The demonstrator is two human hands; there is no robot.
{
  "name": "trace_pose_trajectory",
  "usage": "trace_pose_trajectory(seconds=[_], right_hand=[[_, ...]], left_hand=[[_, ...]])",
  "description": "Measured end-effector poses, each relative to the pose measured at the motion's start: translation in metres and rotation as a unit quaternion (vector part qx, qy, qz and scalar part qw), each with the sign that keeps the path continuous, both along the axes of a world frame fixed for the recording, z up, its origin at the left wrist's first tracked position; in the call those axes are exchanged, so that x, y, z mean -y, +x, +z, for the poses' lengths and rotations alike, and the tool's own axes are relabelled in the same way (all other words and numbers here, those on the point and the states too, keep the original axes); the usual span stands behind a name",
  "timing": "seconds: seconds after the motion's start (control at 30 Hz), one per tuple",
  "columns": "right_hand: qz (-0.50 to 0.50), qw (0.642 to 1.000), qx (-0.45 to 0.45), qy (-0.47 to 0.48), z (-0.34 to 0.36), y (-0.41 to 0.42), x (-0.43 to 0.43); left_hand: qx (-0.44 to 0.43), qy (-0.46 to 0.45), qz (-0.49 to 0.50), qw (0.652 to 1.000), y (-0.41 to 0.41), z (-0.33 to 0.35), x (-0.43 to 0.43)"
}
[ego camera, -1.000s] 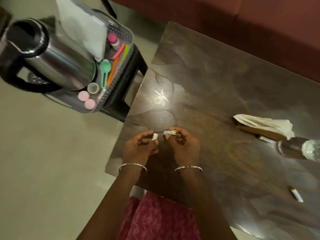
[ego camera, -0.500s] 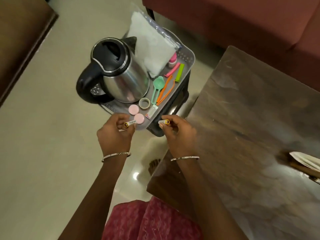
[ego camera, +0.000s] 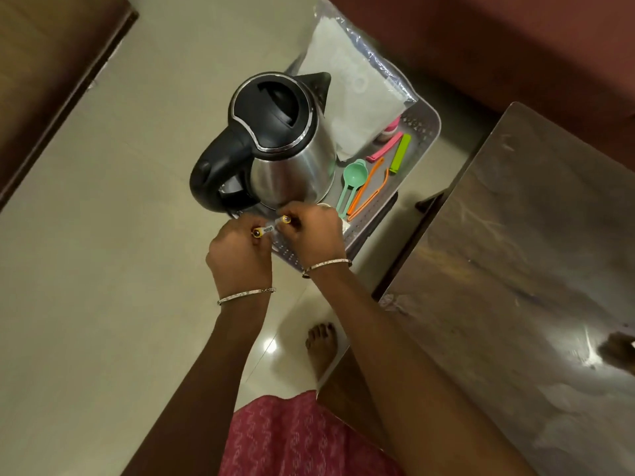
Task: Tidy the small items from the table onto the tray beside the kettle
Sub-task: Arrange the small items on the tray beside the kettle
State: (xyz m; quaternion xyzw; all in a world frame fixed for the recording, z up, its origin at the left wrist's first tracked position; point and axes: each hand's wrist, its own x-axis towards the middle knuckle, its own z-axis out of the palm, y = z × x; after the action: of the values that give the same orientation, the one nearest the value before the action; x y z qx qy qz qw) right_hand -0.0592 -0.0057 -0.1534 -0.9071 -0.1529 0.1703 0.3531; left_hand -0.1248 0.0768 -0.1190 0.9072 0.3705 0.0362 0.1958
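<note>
Head view: mid-delivery, left hand (ego camera: 240, 257) fingers pinching first battery (ego camera: 264, 230), right hand (ego camera: 314, 233) fingers pinching second battery (ego camera: 285, 219), both over near edge of tray (ego camera: 424, 132) beside kettle (ego camera: 285, 139), not yet released; possibly more left on bench (ego camera: 515, 269).

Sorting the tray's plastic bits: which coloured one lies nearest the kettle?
The teal scoop, bowl beside the kettle; orange tongs, pink clip and green clip lie further right.

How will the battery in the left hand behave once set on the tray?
The battery looks like a smooth, rigid cylinder, so it may roll if laid sideways. The tray has a raised rim that should probably stop it.
</note>
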Motion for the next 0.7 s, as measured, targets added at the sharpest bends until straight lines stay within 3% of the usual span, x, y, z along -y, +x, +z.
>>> trace_pose_trajectory(seconds=[0.27, 0.47, 0.57, 0.7], right_hand=[[0.094, 0.989, -0.001, -0.118, -0.002, 0.007, -0.007], [0.067, 0.985, -0.018, -0.161, -0.005, 0.013, 0.014], [0.068, 0.984, -0.018, -0.162, -0.004, 0.015, 0.018], [0.054, 0.986, -0.010, -0.155, -0.009, 0.014, 0.016]], left_hand=[[0.010, -0.023, 0.021, 0.999, 0.009, -0.005, -0.005], [-0.004, -0.004, -0.039, 0.999, 0.018, -0.005, 0.004], [-0.014, 0.041, -0.088, 0.995, 0.023, -0.011, 0.010], [-0.058, 0.097, -0.061, 0.992, 0.027, -0.020, 0.018]])
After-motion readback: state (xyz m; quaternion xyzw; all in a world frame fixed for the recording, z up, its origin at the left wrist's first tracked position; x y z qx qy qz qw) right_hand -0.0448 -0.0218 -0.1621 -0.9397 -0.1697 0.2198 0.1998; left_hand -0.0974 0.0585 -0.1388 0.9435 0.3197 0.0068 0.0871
